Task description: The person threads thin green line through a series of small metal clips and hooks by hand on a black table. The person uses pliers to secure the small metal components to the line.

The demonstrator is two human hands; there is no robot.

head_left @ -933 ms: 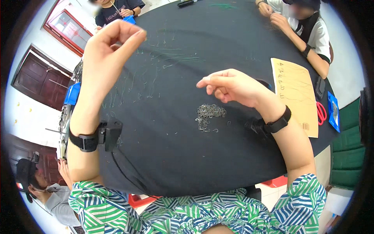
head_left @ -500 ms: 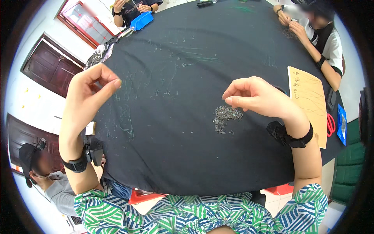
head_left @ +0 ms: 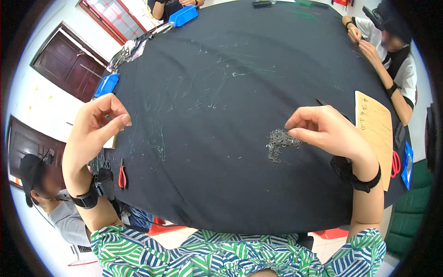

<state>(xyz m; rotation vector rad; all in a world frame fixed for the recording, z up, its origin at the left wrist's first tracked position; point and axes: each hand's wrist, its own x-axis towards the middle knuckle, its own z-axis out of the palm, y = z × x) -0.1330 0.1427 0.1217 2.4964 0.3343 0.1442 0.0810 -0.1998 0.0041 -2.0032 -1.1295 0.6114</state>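
A small heap of thin metal hooks [head_left: 278, 142] lies on the black table [head_left: 221, 184], right of centre. My right hand [head_left: 328, 133] hovers at the heap's right edge, thumb and forefinger pinched together and touching its top. My left hand [head_left: 94, 131] is raised over the table's left edge, its thumb and forefinger also pinched. Whatever sits between either pair of fingers is too fine to see. Pale thin threads [head_left: 157, 136] lie scattered on the cloth between my hands. Both wrists wear black bands.
Red-handled pliers [head_left: 122, 176] lie near the left edge, with blue trays [head_left: 107, 85] beyond. A tan card sheet [head_left: 374, 127], red scissors [head_left: 395, 162] and a blue packet [head_left: 408, 164] lie at right. A co-worker [head_left: 392, 51] sits top right, another person [head_left: 41, 184] lower left.
My left hand has come down from high over the table to its left edge, still pinched. My right hand has stayed pinched by the hook heap.
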